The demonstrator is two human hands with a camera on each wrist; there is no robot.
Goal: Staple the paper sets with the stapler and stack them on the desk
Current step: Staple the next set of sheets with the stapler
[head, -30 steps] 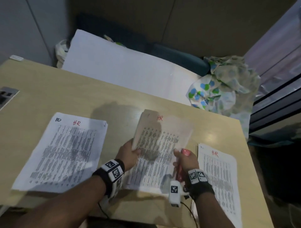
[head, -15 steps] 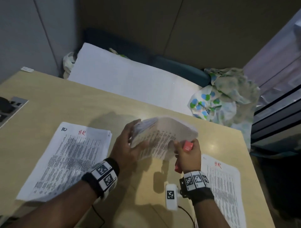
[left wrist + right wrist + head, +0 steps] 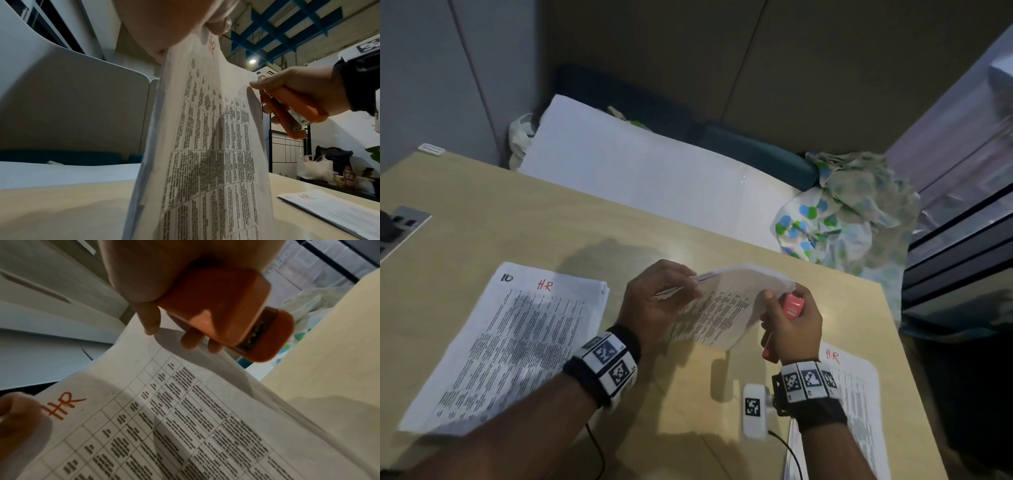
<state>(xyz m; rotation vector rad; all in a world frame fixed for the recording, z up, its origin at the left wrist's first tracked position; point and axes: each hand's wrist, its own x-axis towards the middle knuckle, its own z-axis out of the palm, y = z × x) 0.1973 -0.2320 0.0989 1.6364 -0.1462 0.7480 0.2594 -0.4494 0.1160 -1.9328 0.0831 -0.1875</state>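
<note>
A printed paper set marked "HR" is lifted off the desk and stands nearly upright, its lower edge toward the desk. My left hand pinches its top left corner. My right hand grips an orange stapler beside the set's top right corner; its thumb touches the sheet's edge. The stapler lies just off the paper, nose pointing away. Two more paper piles lie flat on the desk: one at left and one at right.
A power socket panel is set into the desk's left edge. Beyond the far edge stand a white board and a crumpled patterned cloth. A dark window frame runs along the right. Bags and bottles sit in the background.
The middle paper set has been lifted from flat on the desk to upright between both hands. The right hand with the stapler rose to the set's top right corner.
</note>
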